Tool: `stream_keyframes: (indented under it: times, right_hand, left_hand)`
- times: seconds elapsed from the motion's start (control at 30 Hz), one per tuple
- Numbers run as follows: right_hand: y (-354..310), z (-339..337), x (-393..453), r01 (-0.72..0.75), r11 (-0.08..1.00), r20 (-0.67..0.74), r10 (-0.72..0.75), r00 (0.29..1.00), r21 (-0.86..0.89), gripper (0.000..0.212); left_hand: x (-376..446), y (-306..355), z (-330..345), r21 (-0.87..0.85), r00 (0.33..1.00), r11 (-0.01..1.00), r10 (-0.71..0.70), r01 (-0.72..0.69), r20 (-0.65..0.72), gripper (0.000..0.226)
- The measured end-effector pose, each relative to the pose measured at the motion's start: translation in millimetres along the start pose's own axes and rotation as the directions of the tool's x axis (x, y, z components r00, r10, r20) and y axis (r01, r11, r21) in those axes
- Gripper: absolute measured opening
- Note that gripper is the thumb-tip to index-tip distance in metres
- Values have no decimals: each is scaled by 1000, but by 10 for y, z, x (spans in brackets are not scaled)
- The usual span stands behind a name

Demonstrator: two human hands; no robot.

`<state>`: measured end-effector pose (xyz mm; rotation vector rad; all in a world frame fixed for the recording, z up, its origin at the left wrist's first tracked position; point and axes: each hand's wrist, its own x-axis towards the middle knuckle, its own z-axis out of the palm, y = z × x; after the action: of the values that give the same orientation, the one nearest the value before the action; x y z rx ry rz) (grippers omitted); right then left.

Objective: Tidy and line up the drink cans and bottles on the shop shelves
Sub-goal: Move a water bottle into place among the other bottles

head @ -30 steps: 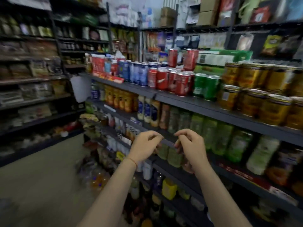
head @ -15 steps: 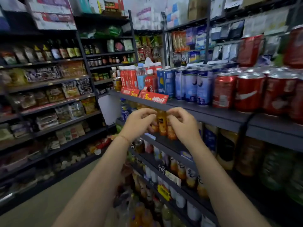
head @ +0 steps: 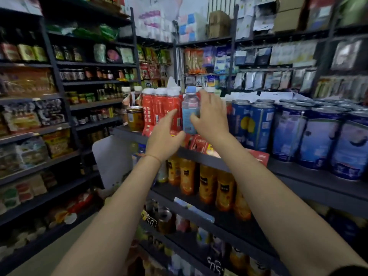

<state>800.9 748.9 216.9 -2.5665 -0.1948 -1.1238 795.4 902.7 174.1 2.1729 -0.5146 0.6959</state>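
Now we moved up from orange bottles row: both hands, left hand (head: pixel 165 136) and right hand (head: pixel 209 118), fingers spread, gripping nothing, reach clear bottle (head: pixel 190 110) on top shelf (head: pixel 310 176); straightening comes next.

Dark metal shelving racks (head: pixel 65 100) line the left side and far end of a narrow shop aisle, crowded with packets and jars. A grey-green smooth floor (head: pixel 49 253) runs below. Brown cardboard boxes (head: pixel 218 24) top the far rack, seemingly against a pale wall.
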Motion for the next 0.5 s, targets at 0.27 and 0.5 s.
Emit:
stream_keyframes:
  times: [0.27, 0.5]
  right_hand:
    - [-245, 353, 681, -210, 928, 29, 229, 973, -308, 81]
    - [-202, 283, 726, -282, 919, 137, 328, 935, -274, 74]
  left_hand:
    - [547, -720, 160, 382, 961, 902, 258, -201, -103, 79]
    - [599, -833, 279, 323, 959, 916, 274, -238, -71, 79]
